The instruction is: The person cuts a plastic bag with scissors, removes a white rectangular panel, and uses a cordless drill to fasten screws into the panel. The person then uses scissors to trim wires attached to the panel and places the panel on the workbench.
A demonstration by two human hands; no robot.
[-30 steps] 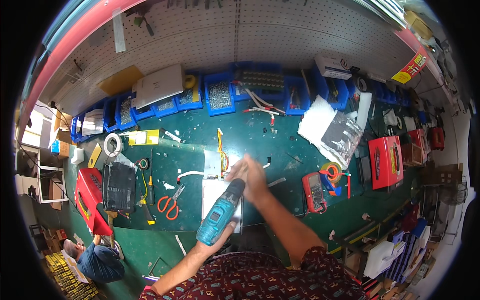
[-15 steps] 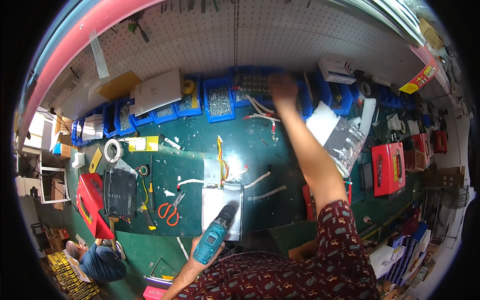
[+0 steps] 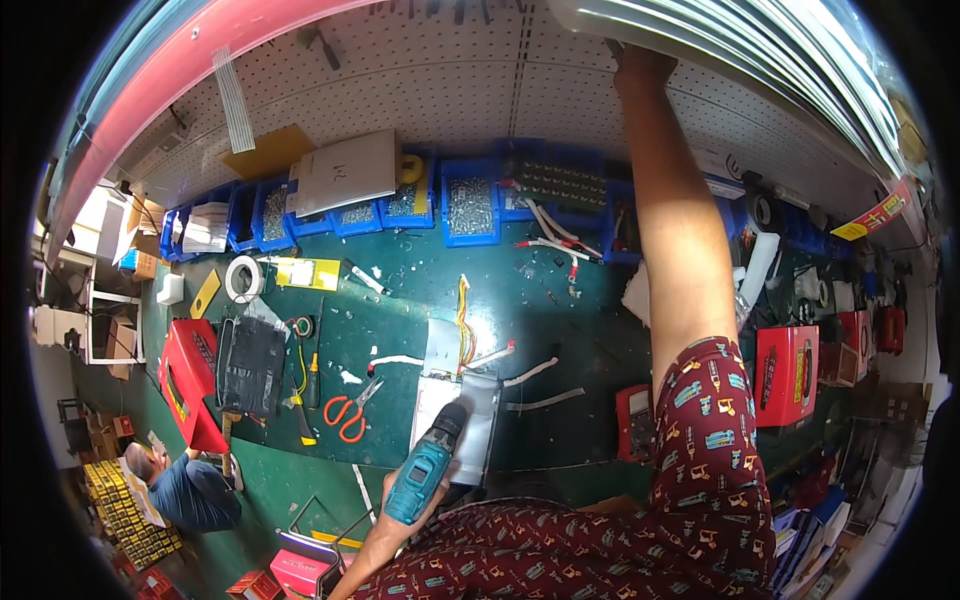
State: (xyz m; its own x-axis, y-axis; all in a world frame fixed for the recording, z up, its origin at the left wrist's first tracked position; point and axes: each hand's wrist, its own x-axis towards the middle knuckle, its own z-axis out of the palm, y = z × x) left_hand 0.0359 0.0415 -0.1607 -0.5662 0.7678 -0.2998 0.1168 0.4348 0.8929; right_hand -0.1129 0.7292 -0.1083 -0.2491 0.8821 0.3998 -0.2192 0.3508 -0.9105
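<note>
A red box (image 3: 786, 374) sits at the right of the green bench (image 3: 580, 330), a yellow-and-red sign (image 3: 876, 216) hangs upper right, a yellow label (image 3: 308, 272) lies by a tape roll (image 3: 243, 278), and a white package (image 3: 345, 172) leans over blue bins (image 3: 470, 205) under the white pegboard (image 3: 450, 80). The left hand (image 3: 395, 500) is clamped on a teal drill (image 3: 425, 475), its tip on a silver pouch (image 3: 455, 425) at the bench's near edge. The right hand (image 3: 640, 68), half a second ago at the bins, now reaches a white shelf (image 3: 720, 50) overhead; its grip cannot be told.
</note>
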